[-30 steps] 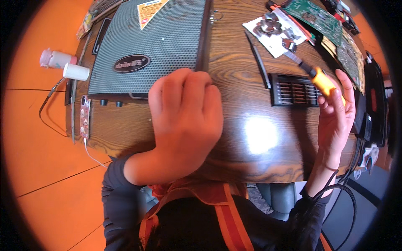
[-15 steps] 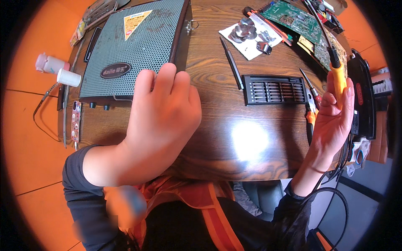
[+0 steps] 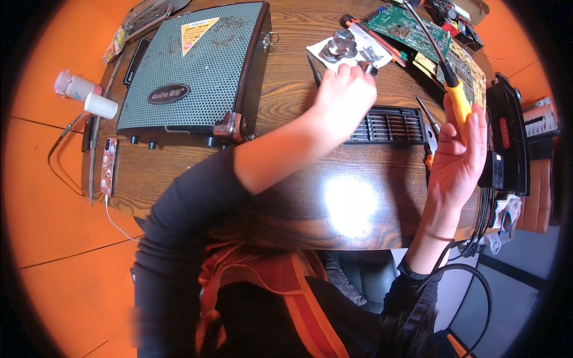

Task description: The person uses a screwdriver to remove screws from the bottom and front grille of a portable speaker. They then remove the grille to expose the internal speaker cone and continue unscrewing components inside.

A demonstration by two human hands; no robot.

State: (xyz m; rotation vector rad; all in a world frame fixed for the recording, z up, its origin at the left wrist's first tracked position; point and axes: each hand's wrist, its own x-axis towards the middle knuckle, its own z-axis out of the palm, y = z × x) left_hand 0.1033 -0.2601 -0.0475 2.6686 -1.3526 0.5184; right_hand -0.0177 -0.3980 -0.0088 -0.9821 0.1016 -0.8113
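Observation:
My left hand [image 3: 346,95] reaches across to the white sheet [image 3: 316,50] of shiny metal corner pieces [image 3: 341,45]. Its fingers are curled, with the tips hidden, right against a dark, shiny corner piece [image 3: 368,67]; what they grip, if anything, is out of sight. My right hand [image 3: 459,152] is closed around the yellow handle of a long-shafted screwdriver [image 3: 458,104], which points up and away. At the left lies a speaker box [image 3: 185,71] with a teal perforated grille. A metal corner piece [image 3: 228,125] sits on its near right corner.
Below my left hand lies a black bit case [image 3: 391,126]. Circuit boards [image 3: 406,27] fill the far right, near a black toolbox [image 3: 510,137]. A white cup [image 3: 100,105] and a phone [image 3: 108,167] are at the left. Black cables [image 3: 486,221] hang at the right edge.
My left hand has moved right and away, from the speaker's near corner to the sheet of metal pieces. My right hand still holds the screwdriver. The corner piece on the speaker is now uncovered.

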